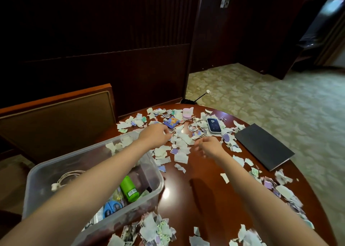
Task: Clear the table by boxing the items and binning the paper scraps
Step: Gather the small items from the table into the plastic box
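The left hand [155, 136] reaches over the far corner of a clear plastic box [161, 182]. Its grip is narrow: the fingers curl down with their tips among torn paper scraps [180, 145]. Whether it pinches a scrap cannot be told. The right hand [209, 147] is just to its right, above the same heap. Its fingers are also curled downward and blurred, so its grip cannot be read either. Both bare forearms stretch in from the near edge of the view.

The scraps, white with bits of purple and green print, lie thick between and beyond the two hands. More are strewn along the right edge and the near edge of the tabletop [197, 193], which is round, glossy and dark red-brown. A few scraps rest inside the box at its far end.

The box stands on the left side of the tabletop. It holds a green bottle [129, 189], a coiled white cable [65, 177] and a small blue item [110, 208].

Beyond the hands, among the scraps, lie a blue and orange packet [171, 122], a small pink container [187, 113] and a white phone [214, 125] with its screen lit. A flat dark folder [263, 147] lies to the right of the right hand, near the tabletop's edge.

A padded wooden chair [56, 119] stands behind the box. Patterned pale carpet [265, 100] covers the floor at the right, and dark wood panelling fills the background.
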A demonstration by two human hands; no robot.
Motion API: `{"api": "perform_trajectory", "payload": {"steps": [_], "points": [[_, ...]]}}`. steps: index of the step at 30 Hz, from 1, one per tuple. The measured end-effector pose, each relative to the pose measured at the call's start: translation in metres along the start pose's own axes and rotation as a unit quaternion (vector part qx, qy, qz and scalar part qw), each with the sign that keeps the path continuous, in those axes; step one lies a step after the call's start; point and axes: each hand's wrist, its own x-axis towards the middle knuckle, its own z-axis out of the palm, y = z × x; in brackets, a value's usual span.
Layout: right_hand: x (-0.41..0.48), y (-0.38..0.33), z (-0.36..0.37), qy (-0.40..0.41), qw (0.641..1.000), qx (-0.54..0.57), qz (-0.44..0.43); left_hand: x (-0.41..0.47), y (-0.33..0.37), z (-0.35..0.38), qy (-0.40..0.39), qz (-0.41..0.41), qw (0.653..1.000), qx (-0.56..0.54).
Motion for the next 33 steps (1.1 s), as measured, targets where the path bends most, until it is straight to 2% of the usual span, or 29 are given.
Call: {"api": "perform_trajectory", "payload": {"steps": [4, 15, 25, 29, 33], "points": [[0.012, 0.012, -0.012, 0.016, 1.0, -0.022, -0.006, 0.016, 0.011, 0.014, -0.022, 0.001, 1.0, 0.0], [0.081, 0.054, -0.031, 0.082, 0.994, -0.062, 0.048, 0.092, 0.022, 0.045, -0.046, 0.009, 0.998, 0.036], [0.166, 0.054, -0.035, 0.17, 0.97, -0.169, -0.032, 0.165, 0.001, 0.084, -0.079, -0.049, 0.995, 0.045], [0.197, 0.056, -0.033, 0.185, 0.957, -0.222, -0.038, 0.192, -0.013, 0.099, -0.059, -0.092, 0.991, 0.074], [0.221, 0.064, -0.028, 0.214, 0.936, -0.277, -0.039, 0.218, -0.013, 0.113, -0.009, -0.122, 0.992, 0.028]]}}
